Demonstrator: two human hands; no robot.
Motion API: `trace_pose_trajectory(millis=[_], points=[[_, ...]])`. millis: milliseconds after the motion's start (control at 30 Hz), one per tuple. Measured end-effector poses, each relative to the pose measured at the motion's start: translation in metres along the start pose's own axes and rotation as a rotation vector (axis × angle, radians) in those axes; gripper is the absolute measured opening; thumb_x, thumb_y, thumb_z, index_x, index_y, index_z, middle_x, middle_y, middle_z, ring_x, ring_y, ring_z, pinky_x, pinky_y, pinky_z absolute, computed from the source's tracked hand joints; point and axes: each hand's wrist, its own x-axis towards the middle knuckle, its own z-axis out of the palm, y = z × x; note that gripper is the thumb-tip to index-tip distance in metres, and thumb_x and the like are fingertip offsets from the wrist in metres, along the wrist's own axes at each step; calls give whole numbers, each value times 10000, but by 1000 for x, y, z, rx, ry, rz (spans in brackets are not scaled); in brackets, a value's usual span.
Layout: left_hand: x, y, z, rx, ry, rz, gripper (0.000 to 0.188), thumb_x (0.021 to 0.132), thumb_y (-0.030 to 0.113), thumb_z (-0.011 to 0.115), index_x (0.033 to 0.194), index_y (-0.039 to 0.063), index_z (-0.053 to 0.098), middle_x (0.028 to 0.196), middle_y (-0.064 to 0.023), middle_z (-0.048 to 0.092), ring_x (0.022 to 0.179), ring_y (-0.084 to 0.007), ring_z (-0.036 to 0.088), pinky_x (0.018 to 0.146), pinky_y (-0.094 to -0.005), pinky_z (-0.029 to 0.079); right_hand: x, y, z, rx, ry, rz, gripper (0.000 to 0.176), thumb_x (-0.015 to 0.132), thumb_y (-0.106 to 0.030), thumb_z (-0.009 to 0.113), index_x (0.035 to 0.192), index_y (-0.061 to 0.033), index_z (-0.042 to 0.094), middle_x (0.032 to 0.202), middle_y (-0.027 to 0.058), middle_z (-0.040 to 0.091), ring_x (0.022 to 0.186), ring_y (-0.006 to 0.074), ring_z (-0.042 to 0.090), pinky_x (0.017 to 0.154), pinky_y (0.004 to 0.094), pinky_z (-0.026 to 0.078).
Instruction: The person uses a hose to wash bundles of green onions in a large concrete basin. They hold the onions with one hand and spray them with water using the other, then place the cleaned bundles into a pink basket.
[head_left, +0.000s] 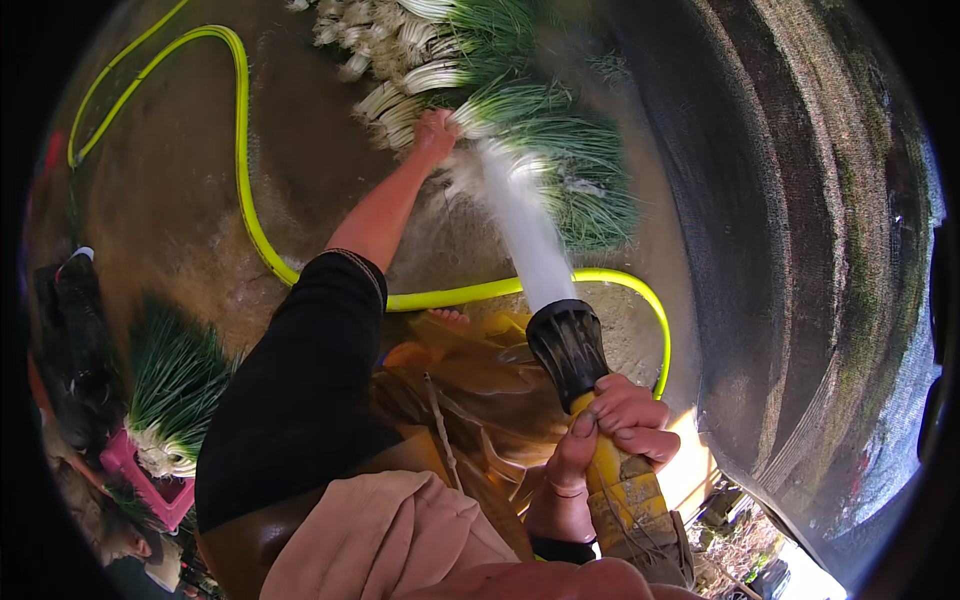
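Note:
My right hand (611, 431) is closed around the yellow body of a hose nozzle (568, 345) with a black ribbed head. From it a wide white water jet (529, 232) sprays up onto bunches of green onions (555, 127) lying on the wet floor. The white root ends point left and the green leaves right. My left hand (437, 133) reaches forward to the bunches, at the edge of the white stalks beside the jet. Its fingers are partly hidden against the stalks, so whether they grip a bunch is unclear.
A yellow-green hose (465, 294) snakes across the wet concrete floor (315, 172). Dark mesh netting (735, 225) hangs on the right. At lower left, more green onions (176, 382) stand by a pink plastic crate (124, 465), with another person (112, 525) close to it. A brown apron covers my lap.

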Motion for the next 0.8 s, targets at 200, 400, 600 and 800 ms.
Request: trace_pose_trajectory(millis=[200, 400, 600, 800], points=[[-20, -111, 58, 57, 263, 9, 295, 836, 312, 505, 1004, 88, 601, 956, -190, 595, 925, -336, 563, 765, -413, 449, 20, -17, 44, 92, -277, 157, 351, 729, 7, 628, 841, -136, 328, 759, 27, 410, 657, 130, 447, 680, 343, 423], [-49, -24, 28, -152, 131, -152, 195, 828, 192, 503, 973, 121, 612, 915, -130, 623, 855, -304, 595, 735, -386, 473, 34, 22, 53, 21, -356, 137, 324, 708, 5, 602, 855, -116, 340, 777, 46, 417, 685, 143, 441, 736, 369, 416], [-9, -51, -63, -8, 960, -297, 361, 765, 185, 600, 1073, 21, 506, 1135, -234, 477, 1073, -372, 453, 895, -440, 375, 24, 25, 62, -32, -318, 218, 347, 703, -29, 639, 841, -114, 332, 764, 40, 403, 666, 138, 438, 703, 349, 414], [10, -86, -69, -657, 485, -635, 668, 785, 491, 596, 1229, 34, 394, 1178, -169, 503, 1058, -285, 490, 858, -382, 406, 22, 19, 64, 6, -293, 202, 383, 698, -56, 679, 848, -125, 333, 757, 30, 388, 641, 133, 434, 687, 339, 405]])
